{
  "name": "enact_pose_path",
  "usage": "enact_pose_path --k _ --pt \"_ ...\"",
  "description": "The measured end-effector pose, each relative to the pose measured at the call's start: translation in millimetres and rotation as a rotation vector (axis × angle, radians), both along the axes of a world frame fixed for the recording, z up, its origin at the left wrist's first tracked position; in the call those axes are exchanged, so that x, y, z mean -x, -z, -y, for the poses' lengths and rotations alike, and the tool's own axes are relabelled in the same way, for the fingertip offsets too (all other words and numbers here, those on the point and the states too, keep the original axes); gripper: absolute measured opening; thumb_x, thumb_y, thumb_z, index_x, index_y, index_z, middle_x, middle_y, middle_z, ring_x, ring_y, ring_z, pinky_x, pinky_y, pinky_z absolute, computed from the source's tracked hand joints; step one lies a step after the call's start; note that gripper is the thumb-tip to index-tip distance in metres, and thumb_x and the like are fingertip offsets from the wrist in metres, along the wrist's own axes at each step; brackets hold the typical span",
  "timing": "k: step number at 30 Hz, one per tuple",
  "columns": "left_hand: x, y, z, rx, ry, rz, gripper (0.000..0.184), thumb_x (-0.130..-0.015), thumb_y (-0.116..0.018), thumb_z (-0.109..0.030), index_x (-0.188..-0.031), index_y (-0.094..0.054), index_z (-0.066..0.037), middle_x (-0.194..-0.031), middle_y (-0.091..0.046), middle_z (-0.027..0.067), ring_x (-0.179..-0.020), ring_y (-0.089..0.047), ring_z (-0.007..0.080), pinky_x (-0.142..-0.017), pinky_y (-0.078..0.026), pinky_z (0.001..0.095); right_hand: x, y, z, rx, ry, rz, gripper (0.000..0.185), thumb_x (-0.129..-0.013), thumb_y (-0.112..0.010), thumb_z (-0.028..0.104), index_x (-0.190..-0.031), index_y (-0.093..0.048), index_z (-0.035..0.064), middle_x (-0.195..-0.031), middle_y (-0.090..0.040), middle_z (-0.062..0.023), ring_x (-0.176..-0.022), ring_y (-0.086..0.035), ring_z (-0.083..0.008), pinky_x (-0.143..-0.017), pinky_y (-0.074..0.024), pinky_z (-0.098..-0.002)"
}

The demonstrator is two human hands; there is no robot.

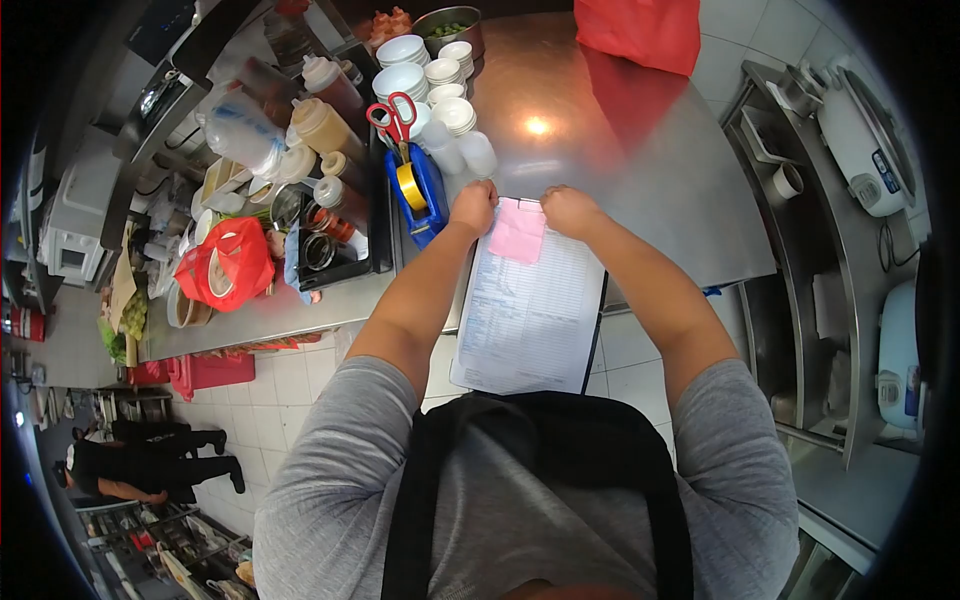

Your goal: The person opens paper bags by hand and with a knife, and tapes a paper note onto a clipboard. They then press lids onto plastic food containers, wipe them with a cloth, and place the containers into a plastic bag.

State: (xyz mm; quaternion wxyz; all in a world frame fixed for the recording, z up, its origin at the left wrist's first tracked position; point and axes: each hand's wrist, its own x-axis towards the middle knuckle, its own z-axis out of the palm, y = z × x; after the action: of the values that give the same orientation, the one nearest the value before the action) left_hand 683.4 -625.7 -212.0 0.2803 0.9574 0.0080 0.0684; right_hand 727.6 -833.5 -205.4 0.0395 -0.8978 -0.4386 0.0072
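At the near edge of the counter (640, 200), right in front of your chest, lies the clipboard (597, 340), its top end over the metal and its lower end reaching past the edge towards your apron (540, 430). That slope probably serves reading: the printed sheet (530, 330) faces up at you, and the pink slip (517, 232) sits at the top, just under the clip, seemingly so that the clip pins both papers at once.

Your left hand (475, 206) closes at the top left corner and your right hand (571, 211) at the top right, beside the clip. Each grip is narrow, fingers curled in, and appears to hold the board's upper edge; the fingertips are hidden, so you can't tell exactly how they press. Holding both corners likely keeps the board from twisting.

Both your arms reach forward, elbows bent slightly outward, forearms slanting in towards each other, so the board lies framed between them. Just left of your left hand stands the blue tape dispenser (431, 205) with the red-handled scissors (393, 118), presumably kept there for easy reach; the clear cups (478, 153) stand just beyond that hand.
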Motion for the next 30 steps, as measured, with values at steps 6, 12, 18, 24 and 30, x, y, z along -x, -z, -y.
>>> enact_pose_path --k 6,12,18,24,30 --pt "-4 3 5 0.043 -0.109 -0.076 0.009 -0.077 -0.05 -0.005 -0.075 -0.059 -0.003 -0.089 -0.062 0.0197 -0.086 -0.059 0.037 -0.078 -0.046 0.0435 -1 0 -2 0.009 -0.014 -0.021 0.016 -0.073 -0.052 0.002 -0.078 -0.067 0.0013 -0.09 -0.065 -0.0159 -0.087 -0.063 -0.0313 -0.078 -0.0509 -0.037" --pt "1 -4 7 0.14 -0.173 -0.108 0.025 -0.074 -0.063 -0.007 -0.099 -0.057 -0.003 -0.096 -0.06 0.0212 -0.091 -0.057 0.0376 -0.083 -0.045 0.0414 8 -12 11 -0.075 0.121 -0.153 0.024 -0.077 -0.059 0.013 -0.097 -0.063 0.0012 -0.11 -0.059 -0.0182 -0.104 -0.056 -0.0329 -0.086 -0.0464 -0.0398" --pt "165 -19 17 0.043 0.018 0.239 0.053 -0.077 -0.065 -0.021 -0.12 -0.045 0.002 -0.116 -0.046 0.0239 -0.113 -0.041 0.0405 -0.098 -0.033 0.047 117 0 96 -0.793 0.387 0.047 0.032 -0.079 -0.064 0.015 -0.108 -0.058 0.0014 -0.094 -0.057 -0.0169 -0.087 -0.052 -0.0311 -0.075 -0.0426 -0.0401" --pt "322 29 -6 0.97 -0.282 -0.45 0.056 -0.081 -0.069 -0.027 -0.125 -0.042 -0.004 -0.114 -0.052 0.0111 -0.103 -0.051 0.022 -0.085 -0.044 0.037 251 58 156 -1.233 0.918 -1.382 0.036 -0.094 -0.049 0.037 -0.104 -0.056 0.0035 -0.082 -0.061 -0.0072 -0.07 -0.059 -0.0167 -0.062 -0.0472 -0.0266" --pt "282 28 15 1.563 -0.253 -0.482 0.041 -0.092 -0.053 -0.015 -0.13 -0.041 -0.003 -0.117 -0.054 0.0074 -0.105 -0.053 0.0159 -0.092 -0.042 0.0292 241 10 76 -1.477 0.754 -1.718 0.059 -0.093 -0.036 0.054 -0.12 -0.047 0.0037 -0.128 -0.049 -0.0111 -0.117 -0.047 -0.0237 -0.098 -0.038 -0.0428"
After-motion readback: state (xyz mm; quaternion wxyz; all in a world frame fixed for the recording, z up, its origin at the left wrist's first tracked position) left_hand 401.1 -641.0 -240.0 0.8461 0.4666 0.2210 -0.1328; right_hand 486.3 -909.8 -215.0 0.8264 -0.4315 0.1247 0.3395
